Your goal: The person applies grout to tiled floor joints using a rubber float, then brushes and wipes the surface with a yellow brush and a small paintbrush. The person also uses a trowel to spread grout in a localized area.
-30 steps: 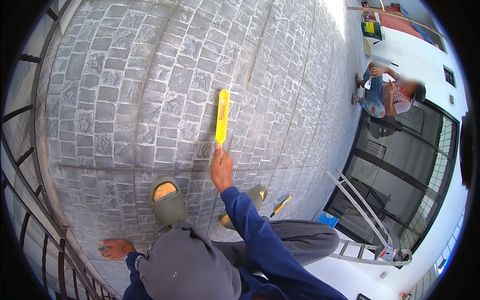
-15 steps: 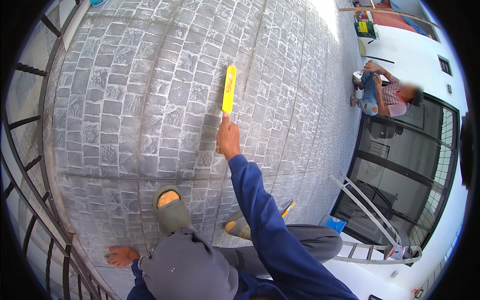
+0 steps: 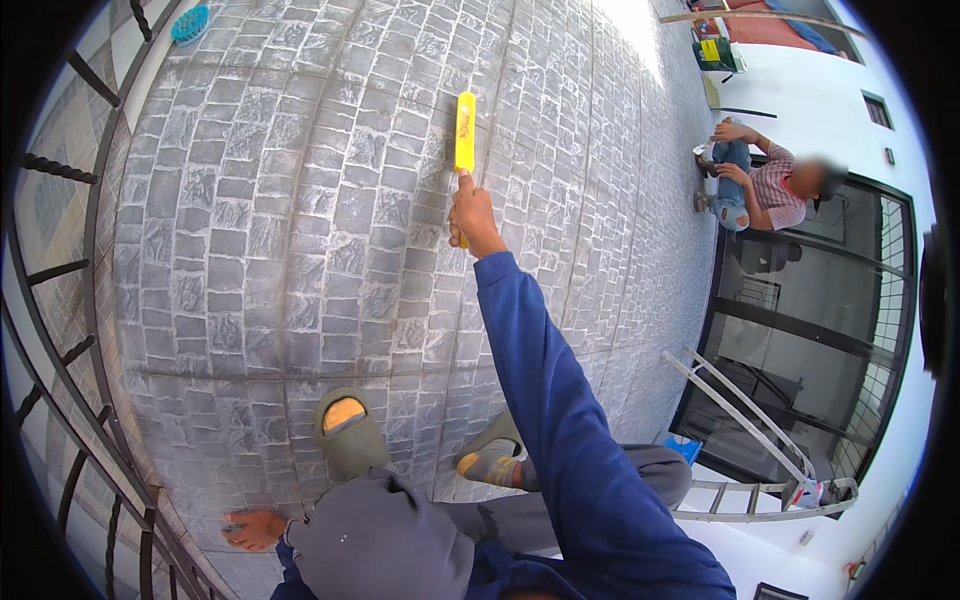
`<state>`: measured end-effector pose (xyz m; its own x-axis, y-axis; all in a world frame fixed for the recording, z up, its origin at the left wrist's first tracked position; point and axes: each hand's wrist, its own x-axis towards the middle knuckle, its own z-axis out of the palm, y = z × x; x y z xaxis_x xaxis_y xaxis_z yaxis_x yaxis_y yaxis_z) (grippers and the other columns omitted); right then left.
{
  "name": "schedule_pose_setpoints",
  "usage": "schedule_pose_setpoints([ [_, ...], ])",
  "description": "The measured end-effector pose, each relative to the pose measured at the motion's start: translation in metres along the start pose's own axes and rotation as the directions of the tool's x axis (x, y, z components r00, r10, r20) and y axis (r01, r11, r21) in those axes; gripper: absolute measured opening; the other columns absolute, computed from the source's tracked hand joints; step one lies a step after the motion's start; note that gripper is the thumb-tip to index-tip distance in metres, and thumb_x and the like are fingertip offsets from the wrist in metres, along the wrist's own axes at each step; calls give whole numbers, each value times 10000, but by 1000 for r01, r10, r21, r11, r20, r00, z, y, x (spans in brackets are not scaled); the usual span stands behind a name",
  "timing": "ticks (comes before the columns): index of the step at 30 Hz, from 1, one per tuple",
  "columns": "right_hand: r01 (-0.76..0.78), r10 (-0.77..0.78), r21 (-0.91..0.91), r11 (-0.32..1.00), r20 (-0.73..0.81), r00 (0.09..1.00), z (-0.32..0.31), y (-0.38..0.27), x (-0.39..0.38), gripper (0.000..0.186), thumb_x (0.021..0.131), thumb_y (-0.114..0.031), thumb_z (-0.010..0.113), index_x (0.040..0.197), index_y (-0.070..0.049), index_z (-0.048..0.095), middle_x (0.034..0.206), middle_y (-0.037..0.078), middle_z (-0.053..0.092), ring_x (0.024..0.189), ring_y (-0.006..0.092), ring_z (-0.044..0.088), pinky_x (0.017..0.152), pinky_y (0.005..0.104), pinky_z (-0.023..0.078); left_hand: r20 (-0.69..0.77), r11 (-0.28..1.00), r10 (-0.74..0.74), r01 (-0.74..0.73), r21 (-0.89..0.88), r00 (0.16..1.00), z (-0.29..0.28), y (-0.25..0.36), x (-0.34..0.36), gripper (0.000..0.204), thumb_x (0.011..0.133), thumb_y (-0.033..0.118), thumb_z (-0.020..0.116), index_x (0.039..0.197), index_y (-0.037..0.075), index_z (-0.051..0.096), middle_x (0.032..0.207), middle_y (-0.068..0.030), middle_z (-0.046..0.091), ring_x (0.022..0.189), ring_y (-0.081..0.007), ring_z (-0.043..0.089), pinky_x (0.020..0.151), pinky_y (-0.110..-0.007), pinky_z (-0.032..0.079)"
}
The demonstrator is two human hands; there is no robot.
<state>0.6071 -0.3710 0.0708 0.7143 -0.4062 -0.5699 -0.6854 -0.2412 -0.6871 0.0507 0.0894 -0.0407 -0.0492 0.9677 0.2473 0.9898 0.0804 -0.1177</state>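
Observation:
My right hand reaches out over the grey stone-patterned floor, closed on a long, narrow yellow tool. This yellow tool looks like a flat-backed hand brush pointing away from me; its underside is hidden. My index finger lies along its back, and a bit of yellow shows below my fingers. Low at the left, beside my knee, my left hand is close to the floor. Its fingers are curled around something small and greyish that I cannot make out.
Dark iron railings curve along the left. A turquoise scrub brush lies at the far left. My slippers are below. At right are a stepladder, a blue box, glass doors and a seated person.
My right hand has pushed the yellow tool farther away across the floor. The turquoise brush shows more fully. A yellow-handled item near my right foot no longer shows.

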Motion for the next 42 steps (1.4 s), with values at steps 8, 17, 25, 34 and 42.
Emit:
schedule_pose_setpoints([
  [8, -2, -1, -175, 985, -18, 1000, 13, 124, -172, 675, 1079, -494, 340, 726, 44, 543, 525, 143, 498, 444, 265, 546, 476, 451, 416, 27, 1000, -19, 19, 23, 999, -1, -6, 1, 718, 1008, 698, 314, 1475, 171, 458, 1489, -81, 449, 1356, -338, 425, 1107, -504, 348],
  [17, 16, -18, 42, 999, 42, 999, 2, 12, -7, 683, 1048, -537, 390, 677, 19, 533, 572, 190, 565, 399, 315, 563, 371, 459, 430, 12, 996, 86, -86, -14, 996, 14, -9, 10, 726, 1005, 703, 311, 1476, 170, 454, 1487, -81, 446, 1359, -341, 418, 1104, -509, 347],
  [25, -17, 11, -213, 977, -27, 1000, 22, 112, -180, 664, 1073, -499, 353, 817, 65, 594, 649, 266, 553, 633, 416, 588, 625, 513, 429, 43, 1000, 30, -30, 2, 999, 0, -5, 2, 732, 1003, 708, 308, 1476, 168, 450, 1486, -82, 444, 1362, -343, 412, 1101, -513, 346],
  [34, 125, -123, 59, 990, -31, 992, 16, 30, -36, 642, 1037, -583, 396, 665, -63, 453, 513, 55, 442, 330, 206, 439, 325, 366, 362, 36, 1000, 6, -5, -26, 999, -10, 2, 5, 729, 1004, 702, 316, 1472, 158, 449, 1466, -94, 446, 1353, -352, 411, 1098, -518, 350],
  [42, 1, -15, -146, 989, -93, 996, 16, 91, -97, 711, 1071, -534, 347, 717, 47, 555, 567, 161, 517, 499, 283, 557, 511, 462, 431, 107, 999, 17, -13, -39, 994, -27, 8, -7, 748, 1004, 703, 310, 1482, 141, 435, 1492, -123, 419, 1374, -358, 390, 1107, -523, 345],
])
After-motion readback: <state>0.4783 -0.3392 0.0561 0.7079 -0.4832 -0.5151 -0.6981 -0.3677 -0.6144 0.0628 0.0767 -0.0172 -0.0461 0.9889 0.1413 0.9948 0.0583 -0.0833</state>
